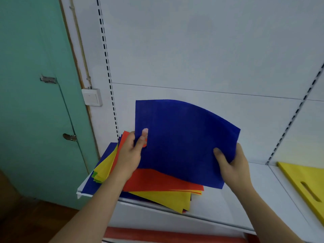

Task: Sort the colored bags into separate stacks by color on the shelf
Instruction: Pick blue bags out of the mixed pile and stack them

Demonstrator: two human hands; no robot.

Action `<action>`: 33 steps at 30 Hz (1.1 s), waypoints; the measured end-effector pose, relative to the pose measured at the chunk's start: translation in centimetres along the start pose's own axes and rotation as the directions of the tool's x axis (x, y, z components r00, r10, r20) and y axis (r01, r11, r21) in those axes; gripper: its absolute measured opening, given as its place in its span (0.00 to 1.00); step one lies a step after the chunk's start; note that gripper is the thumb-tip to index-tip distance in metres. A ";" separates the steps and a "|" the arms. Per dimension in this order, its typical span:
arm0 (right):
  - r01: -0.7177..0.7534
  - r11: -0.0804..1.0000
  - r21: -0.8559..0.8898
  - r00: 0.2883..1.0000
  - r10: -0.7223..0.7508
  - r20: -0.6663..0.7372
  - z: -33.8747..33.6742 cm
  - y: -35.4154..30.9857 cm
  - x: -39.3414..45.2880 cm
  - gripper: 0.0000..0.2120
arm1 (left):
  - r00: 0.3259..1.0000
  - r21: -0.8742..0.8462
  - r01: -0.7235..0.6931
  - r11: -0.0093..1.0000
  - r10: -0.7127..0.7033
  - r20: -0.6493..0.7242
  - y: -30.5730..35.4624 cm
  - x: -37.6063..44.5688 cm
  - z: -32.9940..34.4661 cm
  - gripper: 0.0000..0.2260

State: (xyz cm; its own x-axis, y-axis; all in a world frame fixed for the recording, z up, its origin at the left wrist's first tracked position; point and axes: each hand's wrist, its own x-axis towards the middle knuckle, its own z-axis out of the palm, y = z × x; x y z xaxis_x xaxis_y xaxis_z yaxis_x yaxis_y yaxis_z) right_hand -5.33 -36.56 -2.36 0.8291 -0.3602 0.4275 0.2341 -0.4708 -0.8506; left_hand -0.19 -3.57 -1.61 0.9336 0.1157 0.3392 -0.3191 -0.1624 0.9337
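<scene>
Blue bag (184, 141): flat woven sheet, raised above the pile (157, 183).
Left hand (130, 155): left edge pinched.
Right hand (231, 163): right edge gripped.

Two bare forearms, entering from the bottom edge and reaching up into view. No sleeves, cuffs or gloves anywhere along the visible length. Left hand (130, 155) bare too, thumbnail short, pale and unpainted. Right hand (231, 163) likewise bare, thumb showing, other fingers hidden. No rings, watch, bracelet or strap on either wrist. No marks, tattoos or plasters on what shows. Nothing of elbows, upper arms, torso or clothing in view; forearms cut off by the frame.
</scene>
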 end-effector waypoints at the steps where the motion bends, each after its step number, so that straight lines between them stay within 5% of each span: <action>1: -0.018 1.000 -0.014 1.000 0.018 0.025 0.1 0.6 -0.3 0.11 | 1.000 0.033 0.019 0.999 -0.019 0.003 -0.7 -0.5 0.1 0.13; 10: -0.052 0.995 0.084 0.969 0.071 -0.237 -1.2 0.7 -1.3 0.17 | 0.988 0.202 -0.011 0.979 0.041 -0.146 -0.4 -0.6 1.8 0.10; 12: -0.012 0.999 0.043 0.957 0.024 -0.291 -2.7 0.6 -2.2 0.14 | 0.983 0.169 -0.068 0.983 0.095 -0.157 0.2 -0.5 3.2 0.06; 15: 0.063 0.992 -0.110 0.951 -0.093 -0.296 -5.7 0.8 -3.9 0.09 | 0.978 0.087 -0.128 0.988 0.140 -0.157 1.3 -1.0 5.9 0.14; 19: 0.035 0.964 -0.265 0.917 -0.136 -0.374 -11.0 1.4 -7.0 0.13 | 0.979 0.084 -0.202 0.976 0.202 0.007 2.4 -1.7 10.7 0.07; 24: -0.119 0.911 -0.395 0.851 -0.112 -0.514 -18.9 2.6 -13.0 0.15 | 0.936 0.069 -0.266 0.962 0.241 0.256 3.5 -5.8 18.5 0.11; 33: -0.451 0.740 -0.498 0.714 -0.035 -0.699 -36.1 4.4 -25.3 0.17 | 0.731 -0.083 -0.423 0.902 0.394 0.557 9.0 -18.4 35.8 0.18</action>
State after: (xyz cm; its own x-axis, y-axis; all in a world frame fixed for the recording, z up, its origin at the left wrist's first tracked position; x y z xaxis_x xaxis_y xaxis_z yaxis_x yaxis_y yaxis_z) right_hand -43.60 -58.55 -5.90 0.2292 -0.8038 0.5490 -0.4538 -0.5872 -0.6703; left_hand -14.40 -42.22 -3.60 0.6479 -0.5253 0.5516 -0.6961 -0.1144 0.7087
